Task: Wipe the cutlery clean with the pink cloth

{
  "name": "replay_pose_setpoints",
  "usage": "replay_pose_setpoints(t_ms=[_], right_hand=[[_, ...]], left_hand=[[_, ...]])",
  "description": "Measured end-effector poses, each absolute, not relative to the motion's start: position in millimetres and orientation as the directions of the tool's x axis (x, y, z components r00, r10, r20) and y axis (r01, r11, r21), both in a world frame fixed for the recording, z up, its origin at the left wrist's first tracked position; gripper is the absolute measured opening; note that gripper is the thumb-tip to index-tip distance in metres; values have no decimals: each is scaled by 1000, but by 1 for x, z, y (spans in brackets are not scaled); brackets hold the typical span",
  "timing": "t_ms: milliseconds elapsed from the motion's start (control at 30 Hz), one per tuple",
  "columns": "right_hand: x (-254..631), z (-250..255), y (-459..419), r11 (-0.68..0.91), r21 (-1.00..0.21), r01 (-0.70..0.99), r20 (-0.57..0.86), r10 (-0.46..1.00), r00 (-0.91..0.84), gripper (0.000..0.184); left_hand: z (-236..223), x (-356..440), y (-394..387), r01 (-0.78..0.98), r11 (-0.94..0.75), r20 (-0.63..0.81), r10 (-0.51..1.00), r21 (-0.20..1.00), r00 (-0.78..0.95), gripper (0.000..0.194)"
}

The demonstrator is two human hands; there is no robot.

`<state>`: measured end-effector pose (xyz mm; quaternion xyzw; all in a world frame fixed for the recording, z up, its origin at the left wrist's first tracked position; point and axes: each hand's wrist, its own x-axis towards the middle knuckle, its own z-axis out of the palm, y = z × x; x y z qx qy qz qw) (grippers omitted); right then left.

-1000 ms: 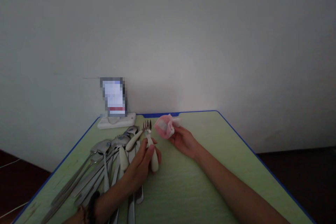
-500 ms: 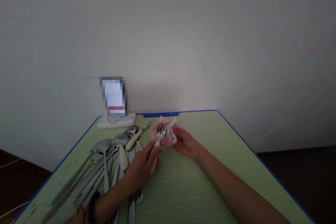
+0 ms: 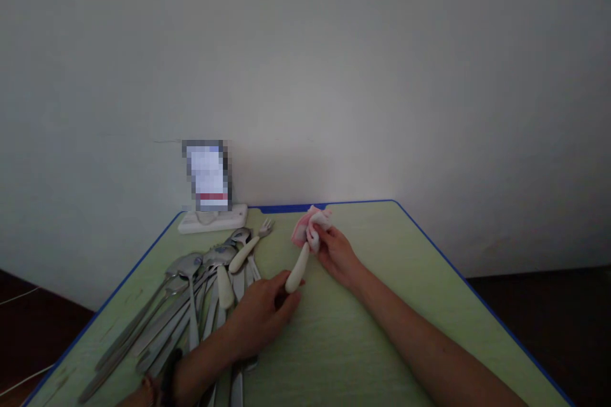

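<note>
Left hand: and here's the left hand [image 3: 267, 308], fingers curled round the lower end of a pale-handled utensil [image 3: 298, 270], gripping it low with the handle tilted up and away.
Right hand: over to the right hand [image 3: 338, 254] — its fingers are bunched on a pink-and-white cloth [image 3: 311, 227], pinching it from the right side.
Utensil: out in front, between the two hands, its upper end meeting the cloth; the head is hidden in the folds, so its shape cannot be told.
Step in hand: this looks like the cloth being worked at the utensil's head.
Next move: it seems to call for a steady hold below and a light, shifting pinch above.
Cloth: crumpled, soft-looking and limp, folding in on itself.
Handle: smooth, rounded, probably plastic, fattening towards the lower end.
Pile: on the left, shiny metal spoons [image 3: 191, 262] with long flat handles lie overlapped; a small fork [image 3: 244, 254] rests across them, tines pointing away, with another pale handle [image 3: 225, 288] just beside it.
Counter: pale green counter [image 3: 344, 343], faintly streaked, trimmed with blue edging [image 3: 281, 208].
Far corner: a blurred-out screen [image 3: 207, 175] stands upright at a white block [image 3: 212, 220] — hard, matte-looking — near the plain wall [image 3: 382, 76].
</note>
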<state>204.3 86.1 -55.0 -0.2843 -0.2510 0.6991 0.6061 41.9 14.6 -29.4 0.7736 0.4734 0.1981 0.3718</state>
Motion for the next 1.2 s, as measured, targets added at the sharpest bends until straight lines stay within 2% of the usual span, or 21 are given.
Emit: replay_pose_setpoints(t_ms=[267,500,567,667,833,933,1100,1200], right_hand=[[207,-56,90,-156,-665,-730,-130,987,-92,19],[208,-49,77,-285,-778,-560,-57,920,-388,24],[209,-49,76,-297,-787,-541,-47,903,-428,25],[211,-50,77,-321,-773,-547,-63,897,-437,26],[213,-49,80,-332,-684,-650,-89,922,-377,22],[213,-48,81,-370,-677,-636,-105,904,-414,26],[213,-50,79,-343,-717,-607,-60,898,-436,21],[212,-50,76,-330,-806,-492,-37,857,-515,22]], left_hand=[[-29,40,14,550,-335,-19,841,765,540,29],[-33,43,15,642,-316,-51,873,698,486,25],[-33,43,15,666,-335,-58,867,666,494,25],[-33,41,15,673,-365,-40,862,643,506,25],[-33,40,17,641,-321,-69,860,698,506,22],[-34,40,17,649,-345,-61,853,678,518,21],[-34,41,16,627,-321,-63,858,710,510,25],[-33,40,15,624,-304,-68,864,720,499,28]])
